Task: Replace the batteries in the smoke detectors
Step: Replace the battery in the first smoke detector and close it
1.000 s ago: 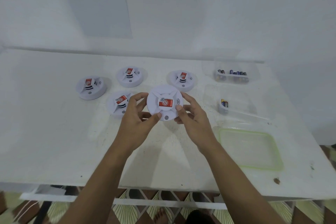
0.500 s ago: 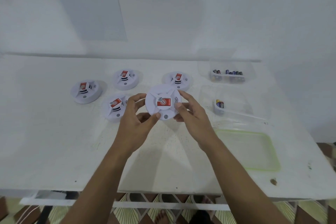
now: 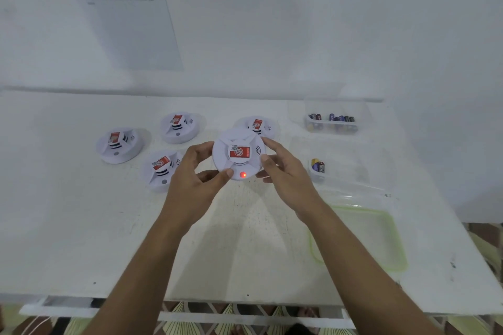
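Over table, left hand and right hand curl round smoke detector.

Gripping a white smoke detector by the rim between left hand and right hand, fingers curled round its edge, raised over the white surface. Red lamp lit on the near edge. Flat on the surface: far-left detector, rear-left detector, near-left detector, and rear detector, partly hidden behind the held one. To the right, batteries in a clear tray, nearer batteries in a nearer tray, then a green-rimmed lid.
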Tool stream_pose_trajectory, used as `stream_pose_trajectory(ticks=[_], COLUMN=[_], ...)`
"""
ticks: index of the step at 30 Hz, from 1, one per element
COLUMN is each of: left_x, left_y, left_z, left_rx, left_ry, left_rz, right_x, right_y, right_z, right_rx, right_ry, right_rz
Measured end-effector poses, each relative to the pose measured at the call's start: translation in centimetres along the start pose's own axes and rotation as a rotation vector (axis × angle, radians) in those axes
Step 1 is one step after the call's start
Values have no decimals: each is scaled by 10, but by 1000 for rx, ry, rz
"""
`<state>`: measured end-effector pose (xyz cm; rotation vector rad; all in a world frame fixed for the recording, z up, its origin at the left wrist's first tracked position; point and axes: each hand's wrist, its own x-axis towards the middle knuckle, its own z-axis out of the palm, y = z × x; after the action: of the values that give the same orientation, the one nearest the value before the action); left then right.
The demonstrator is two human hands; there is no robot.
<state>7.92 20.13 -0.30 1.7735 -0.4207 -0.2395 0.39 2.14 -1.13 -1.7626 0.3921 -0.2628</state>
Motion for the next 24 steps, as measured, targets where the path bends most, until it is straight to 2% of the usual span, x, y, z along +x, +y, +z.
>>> stream_pose_trajectory(ticks=[7, 12, 24], left_x=[7, 7, 4], left_y=[5, 10, 1], left_z=[2, 6, 11], left_rx=[-53, -176, -171], left_ry=[7, 29, 63], left_rz=[-33, -42, -119], right_x=[9, 11, 2], right_y=[-6, -5, -3], right_z=[-7, -10, -10], right_rx=[-43, -20, 30], right_ry=[-20, -21, 4], right_rz=[-16, 3, 41])
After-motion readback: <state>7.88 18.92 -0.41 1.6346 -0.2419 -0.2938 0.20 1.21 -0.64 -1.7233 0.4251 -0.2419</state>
